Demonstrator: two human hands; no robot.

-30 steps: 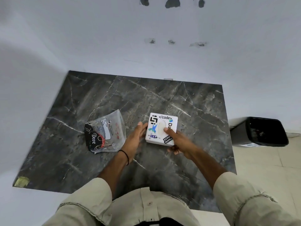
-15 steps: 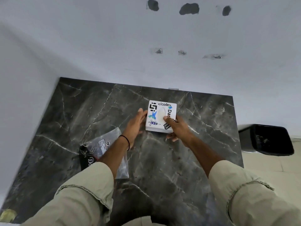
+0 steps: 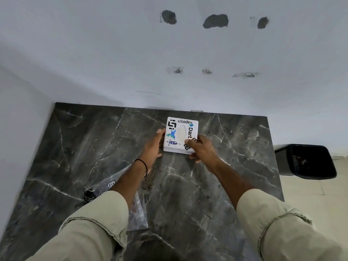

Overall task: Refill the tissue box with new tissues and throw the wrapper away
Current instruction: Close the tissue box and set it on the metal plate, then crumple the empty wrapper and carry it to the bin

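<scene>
A white square tissue box [image 3: 180, 129] covered in stickers, with an oval slot on top, sits toward the back of the dark marble table [image 3: 75, 147]. My left hand [image 3: 153, 147] presses flat against its left side. My right hand [image 3: 200, 148] grips its near right corner, thumb on the lid. The clear plastic wrapper [image 3: 139, 211] with a black printed end lies near the table's front left, mostly hidden under my left forearm and sleeve.
A black waste bin [image 3: 308, 162] stands on the tiled floor to the right of the table. White walls close in the table at the back and on the left.
Both hands have slid the tissue box away from me toward the back wall. The wrapper has stayed in place and now lies under my left arm.
</scene>
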